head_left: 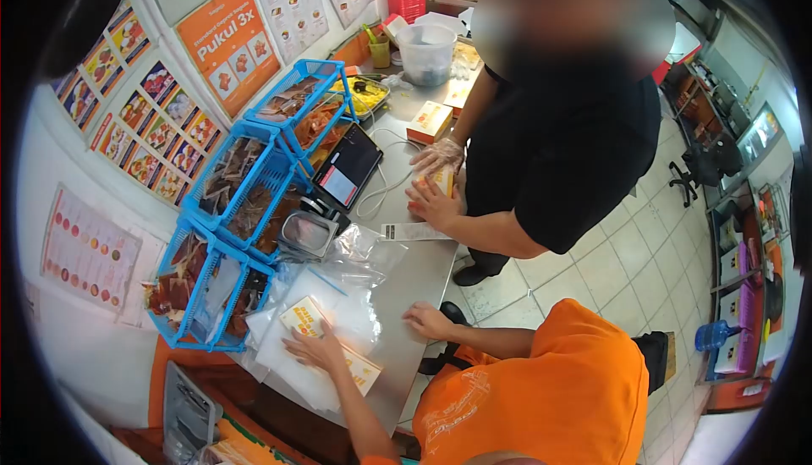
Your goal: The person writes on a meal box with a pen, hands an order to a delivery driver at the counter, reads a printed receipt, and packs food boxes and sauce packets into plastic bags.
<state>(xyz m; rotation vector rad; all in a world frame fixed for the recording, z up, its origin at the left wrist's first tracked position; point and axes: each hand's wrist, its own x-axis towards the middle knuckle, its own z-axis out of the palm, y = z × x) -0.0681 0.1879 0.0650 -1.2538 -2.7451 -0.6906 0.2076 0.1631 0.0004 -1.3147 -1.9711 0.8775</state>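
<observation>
Orange shirt (550, 389) sits nearest at five o'clock, while at seven the left hand (317, 350) rests fingers spread, ungripping, on a carton (364, 370) (probably light, crushable card, best held by opposite edges), the right hand (430, 321) half-open at six.

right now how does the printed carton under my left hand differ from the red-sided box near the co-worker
The printed carton lies on clear plastic; the red-sided box sits on the counter. Your left hand covers part of the carton; no hand lies on the box. The carton looks mostly white; the box has orange-red sides. Both carry print.
</observation>
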